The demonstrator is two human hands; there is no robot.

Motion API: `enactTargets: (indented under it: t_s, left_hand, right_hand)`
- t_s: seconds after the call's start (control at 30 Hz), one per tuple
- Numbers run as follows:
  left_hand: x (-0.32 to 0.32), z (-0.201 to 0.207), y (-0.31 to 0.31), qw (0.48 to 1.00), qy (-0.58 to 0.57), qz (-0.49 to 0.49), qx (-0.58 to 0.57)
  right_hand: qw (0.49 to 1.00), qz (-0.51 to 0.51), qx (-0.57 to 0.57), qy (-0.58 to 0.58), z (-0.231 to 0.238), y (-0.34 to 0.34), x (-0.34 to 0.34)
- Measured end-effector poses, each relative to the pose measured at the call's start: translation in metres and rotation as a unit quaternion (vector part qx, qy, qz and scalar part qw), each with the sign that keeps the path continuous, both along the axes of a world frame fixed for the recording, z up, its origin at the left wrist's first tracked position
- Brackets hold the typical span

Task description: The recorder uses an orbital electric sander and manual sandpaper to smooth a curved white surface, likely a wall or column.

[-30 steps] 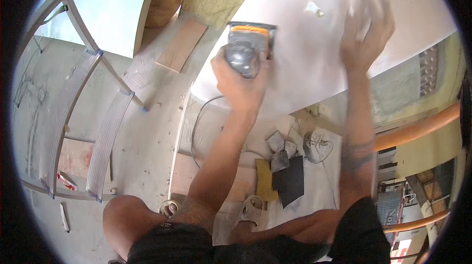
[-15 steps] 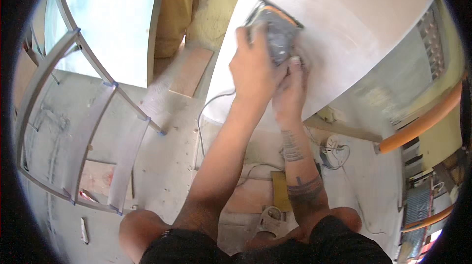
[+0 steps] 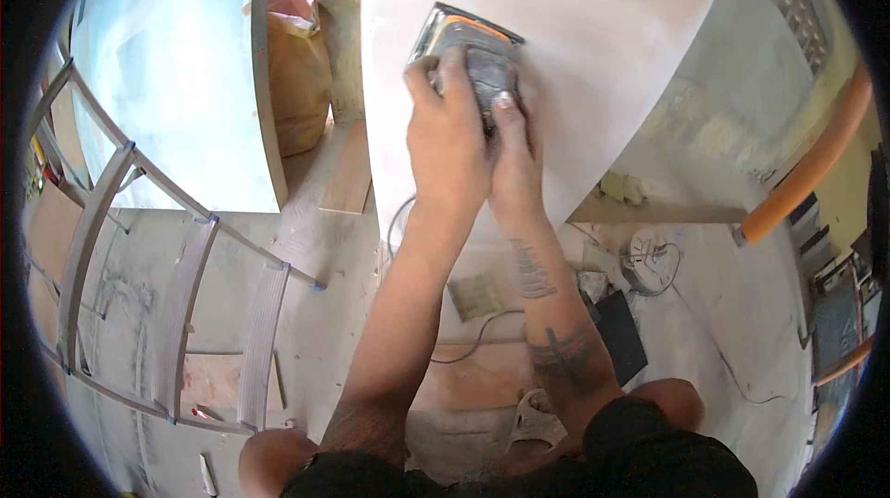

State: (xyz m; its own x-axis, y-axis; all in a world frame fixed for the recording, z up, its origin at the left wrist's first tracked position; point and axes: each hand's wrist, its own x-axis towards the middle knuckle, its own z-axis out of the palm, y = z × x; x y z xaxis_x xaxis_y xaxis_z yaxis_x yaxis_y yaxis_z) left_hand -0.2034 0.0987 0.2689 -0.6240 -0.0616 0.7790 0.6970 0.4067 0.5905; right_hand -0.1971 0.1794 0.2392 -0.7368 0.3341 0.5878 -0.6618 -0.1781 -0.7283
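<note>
A dark electric sander [image 3: 482, 71] with an orange band lies flat against a large pale, dusty panel [image 3: 603, 53]. My left hand [image 3: 447, 141] is wrapped over its left side, fingers on the body. Around the near right end of the sander closes my right hand [image 3: 517, 150], its thumb along the top. Part of the sander is covered by my fingers. A dark cord [image 3: 400, 220] shows beside my left wrist, near the lower left of the panel.
An aluminium ladder [image 3: 171, 303] lies at left by a light blue panel [image 3: 176, 71]. A brown sack [image 3: 298, 90] stands between the panels. On the right are an orange pole [image 3: 811, 159] and a white round cord reel [image 3: 649, 260]. A black sheet [image 3: 623, 336] lies near my right forearm.
The view has swung, so the surroundings sit differently in the picture. Sander and both hands now appear further left, with the sander turned a little. Both hands have kept hold of it.
</note>
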Motion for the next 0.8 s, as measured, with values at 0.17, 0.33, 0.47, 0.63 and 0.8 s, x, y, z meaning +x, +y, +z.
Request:
enactTargets:
  t_s: [0.17, 0.33, 0.47, 0.63, 0.8]
  left_hand:
    - [0.005, -0.002, 0.022, 0.971, 0.077, -0.195, -0.116]
    - [0.004, -0.018, 0.034, 0.929, 0.045, -0.331, -0.157]
    - [-0.011, -0.01, -0.012, 0.883, 0.038, -0.424, -0.199]
    - [-0.048, 0.009, -0.063, 0.833, -0.205, -0.514, 0.001]
    - [-0.075, 0.044, -0.08, 0.932, -0.203, -0.274, 0.123]
  right_hand:
    - [0.994, -0.08, -0.073, -0.017, -0.017, 0.042, 0.017]
    - [0.984, -0.15, -0.093, 0.02, -0.015, 0.042, 0.031]
    - [0.972, -0.232, -0.008, 0.016, -0.002, 0.017, 0.027]
    - [0.88, -0.459, 0.119, 0.017, -0.001, 0.003, 0.0]
    - [0.871, -0.475, 0.113, 0.064, 0.005, 0.009, 0.002]
